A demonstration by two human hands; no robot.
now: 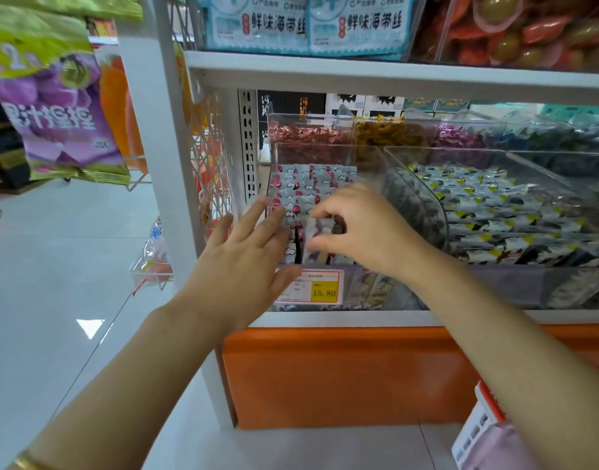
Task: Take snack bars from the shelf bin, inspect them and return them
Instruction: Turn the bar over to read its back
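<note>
Beyond the left hand (247,266), small flat snack bars (301,184) wear pale grey-blue wrappers printed with white clouds and red-pink spots. The blurred wrapped bar (320,234) pinched in the right hand (362,228) looks grey-white with a tan patch. Below the hands, the paper price label (311,290) is white, red-edged, with a yellow block. Right of the right hand, flat packets (494,205) are white and black with yellow triangles.
</note>
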